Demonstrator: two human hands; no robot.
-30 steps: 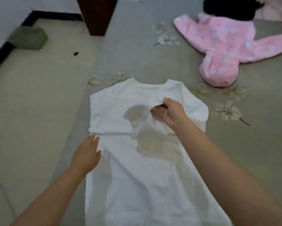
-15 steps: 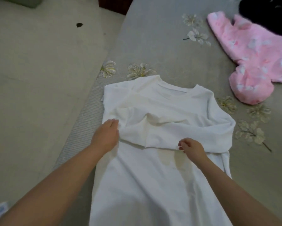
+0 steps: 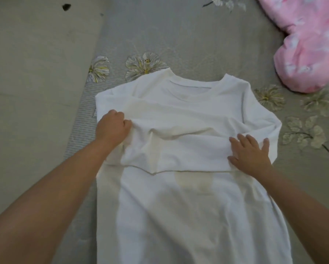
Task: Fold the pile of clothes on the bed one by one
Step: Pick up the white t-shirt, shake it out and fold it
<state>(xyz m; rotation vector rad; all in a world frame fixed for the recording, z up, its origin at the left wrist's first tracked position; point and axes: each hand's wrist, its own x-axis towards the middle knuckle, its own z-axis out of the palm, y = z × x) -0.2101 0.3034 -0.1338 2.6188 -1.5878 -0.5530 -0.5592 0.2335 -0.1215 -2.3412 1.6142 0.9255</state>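
Note:
A white long-sleeved shirt (image 3: 188,206) lies flat on the grey flowered bed (image 3: 178,31), collar away from me. Both sleeves are folded across the chest, forming a band (image 3: 178,149). My left hand (image 3: 112,129) is at the band's left end with its fingers curled into the cloth, pinching the sleeve fabric. My right hand (image 3: 250,155) lies flat with fingers spread on the band's right end, pressing it down.
A pink fleece garment (image 3: 308,44) lies at the upper right of the bed. The bed's left edge runs down past my left arm, with pale floor (image 3: 36,92) beyond it and a small dark speck (image 3: 66,6) on the floor.
My right hand laid the sleeve across the chest, let go and now rests flat on it. My left hand moved up onto the shirt and closed on the cloth. The view moved closer.

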